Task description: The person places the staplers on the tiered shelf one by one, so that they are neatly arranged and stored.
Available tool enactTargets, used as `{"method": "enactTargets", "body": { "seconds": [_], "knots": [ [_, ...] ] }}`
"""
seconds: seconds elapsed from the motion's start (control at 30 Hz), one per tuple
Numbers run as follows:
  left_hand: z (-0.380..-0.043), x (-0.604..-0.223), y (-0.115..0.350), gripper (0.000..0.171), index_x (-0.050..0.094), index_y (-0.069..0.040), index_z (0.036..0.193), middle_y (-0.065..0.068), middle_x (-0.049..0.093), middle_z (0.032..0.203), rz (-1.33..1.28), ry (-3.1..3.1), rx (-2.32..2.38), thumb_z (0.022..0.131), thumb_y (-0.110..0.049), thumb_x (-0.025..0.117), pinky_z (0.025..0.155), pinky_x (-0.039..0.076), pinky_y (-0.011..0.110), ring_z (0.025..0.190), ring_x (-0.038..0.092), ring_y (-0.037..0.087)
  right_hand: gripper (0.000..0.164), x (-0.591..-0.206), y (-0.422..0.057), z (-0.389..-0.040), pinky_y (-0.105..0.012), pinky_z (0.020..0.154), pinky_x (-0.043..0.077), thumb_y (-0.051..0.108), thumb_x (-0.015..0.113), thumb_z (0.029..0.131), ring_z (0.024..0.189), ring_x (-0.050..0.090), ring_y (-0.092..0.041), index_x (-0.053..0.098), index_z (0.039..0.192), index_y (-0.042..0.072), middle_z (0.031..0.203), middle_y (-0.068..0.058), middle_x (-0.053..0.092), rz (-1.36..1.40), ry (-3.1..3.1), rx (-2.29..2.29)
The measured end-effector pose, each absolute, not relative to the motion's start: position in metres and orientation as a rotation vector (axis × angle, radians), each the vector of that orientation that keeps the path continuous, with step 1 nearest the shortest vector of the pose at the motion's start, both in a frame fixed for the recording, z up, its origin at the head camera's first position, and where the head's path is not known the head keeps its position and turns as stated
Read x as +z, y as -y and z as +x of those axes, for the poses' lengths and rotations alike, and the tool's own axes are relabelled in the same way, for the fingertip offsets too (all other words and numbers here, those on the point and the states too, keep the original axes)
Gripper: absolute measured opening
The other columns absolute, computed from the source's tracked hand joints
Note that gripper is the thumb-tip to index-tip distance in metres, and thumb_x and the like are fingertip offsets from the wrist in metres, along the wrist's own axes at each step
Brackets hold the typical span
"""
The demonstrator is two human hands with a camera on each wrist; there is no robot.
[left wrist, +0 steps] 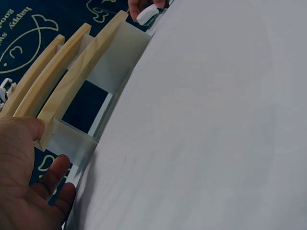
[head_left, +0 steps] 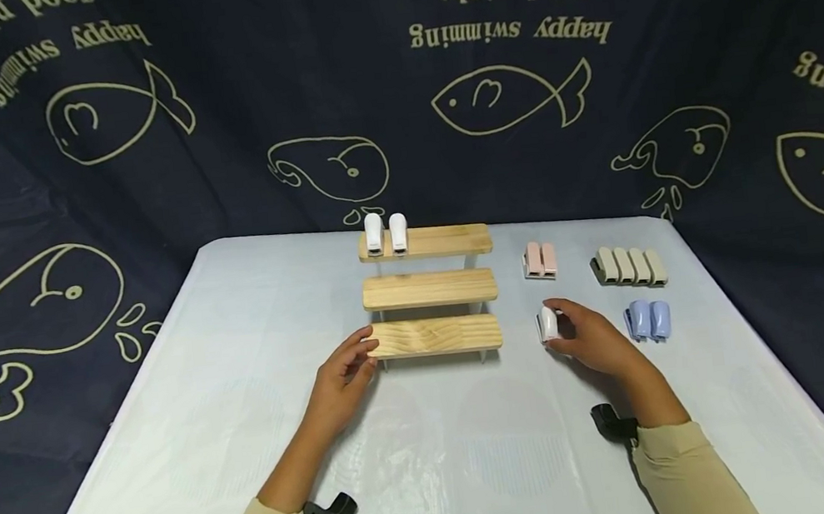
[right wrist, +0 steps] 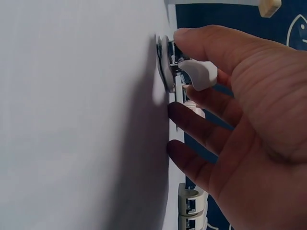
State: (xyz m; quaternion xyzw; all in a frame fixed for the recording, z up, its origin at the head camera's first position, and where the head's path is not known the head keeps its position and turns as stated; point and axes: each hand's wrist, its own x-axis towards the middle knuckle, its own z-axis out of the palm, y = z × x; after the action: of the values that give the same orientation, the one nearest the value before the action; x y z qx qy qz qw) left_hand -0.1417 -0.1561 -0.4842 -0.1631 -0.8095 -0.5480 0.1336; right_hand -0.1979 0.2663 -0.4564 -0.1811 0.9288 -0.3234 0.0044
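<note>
In the head view my right hand (head_left: 588, 337) pinches a small white hole punch (head_left: 548, 324) between thumb and fingers, right of the three-step wooden rack. The right wrist view shows the punch's curved lever (right wrist: 199, 74) raised, with its base close to the white tabletop. My left hand (head_left: 340, 382) touches the left end of the lowest wooden shelf (head_left: 435, 336). Seen from the left wrist, its thumb lies against the board's end and the other fingers are loosely bent beside the clear support (left wrist: 72, 139). Two white hole punches (head_left: 398, 233) stand at the left of the top shelf (head_left: 448, 241).
Right of the rack are two pink punches (head_left: 549, 259), a row of several beige punches (head_left: 624, 266) and two blue punches (head_left: 660, 320). The middle shelf (head_left: 430, 288) lies between the others. A dark printed curtain (head_left: 394, 83) hangs behind the white table (head_left: 435, 472).
</note>
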Motion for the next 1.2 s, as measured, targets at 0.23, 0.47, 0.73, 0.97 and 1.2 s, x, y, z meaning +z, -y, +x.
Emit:
{"method": "enactTargets", "body": {
  "seconds": [0.23,0.47,0.73,0.97,1.2],
  "knots": [
    [-0.141,-0.482,0.156,0.026,0.068,-0.005,0.121,0.007,0.055,0.143,-0.47,2.316,-1.599,0.095,-0.004,0.066,0.082,0.053,0.027,0.103,0.062,0.025,0.064,-0.457,-0.263,-0.201,-0.057,0.098,0.041,0.003,0.076,0.084,0.117,0.053,-0.04,0.046,0.14,-0.005,0.132,-0.028,0.055,-0.567,-2.936,-0.981],
    [-0.141,-0.483,0.158,0.026,0.068,-0.006,0.122,0.003,0.054,0.144,-0.445,2.352,-1.589,0.096,-0.005,0.066,0.083,0.052,0.026,0.105,0.062,0.022,0.065,-0.458,-0.26,-0.201,-0.054,0.094,0.047,0.005,0.078,0.083,0.112,0.059,-0.038,0.048,0.141,-0.001,0.13,-0.024,0.058,-0.578,-2.927,-1.049],
    [-0.141,-0.485,0.159,0.026,0.068,-0.006,0.122,0.003,0.054,0.144,-0.457,2.356,-1.564,0.096,-0.006,0.066,0.083,0.052,0.027,0.104,0.062,0.022,0.067,-0.451,-0.252,-0.2,-0.054,0.09,0.051,0.002,0.079,0.082,0.114,0.059,-0.038,0.048,0.141,-0.003,0.131,-0.022,0.058,-0.688,-2.934,-1.179],
    [-0.142,-0.486,0.157,0.026,0.068,-0.005,0.121,0.006,0.055,0.143,-0.481,2.329,-1.573,0.096,-0.005,0.065,0.082,0.052,0.027,0.103,0.062,0.023,0.067,-0.441,-0.244,-0.193,-0.054,0.089,0.05,0.003,0.079,0.081,0.116,0.057,-0.033,0.049,0.142,0.001,0.128,-0.016,0.06,-0.73,-2.949,-1.22],
    [-0.14,-0.484,0.156,0.025,0.068,-0.004,0.121,0.006,0.055,0.143,-0.493,2.329,-1.562,0.096,-0.006,0.065,0.083,0.053,0.027,0.104,0.062,0.022,0.068,-0.433,-0.237,-0.188,-0.052,0.086,0.051,0.002,0.08,0.08,0.115,0.056,-0.029,0.051,0.141,0.004,0.128,-0.012,0.06,-0.819,-2.981,-1.246]
  ]
}}
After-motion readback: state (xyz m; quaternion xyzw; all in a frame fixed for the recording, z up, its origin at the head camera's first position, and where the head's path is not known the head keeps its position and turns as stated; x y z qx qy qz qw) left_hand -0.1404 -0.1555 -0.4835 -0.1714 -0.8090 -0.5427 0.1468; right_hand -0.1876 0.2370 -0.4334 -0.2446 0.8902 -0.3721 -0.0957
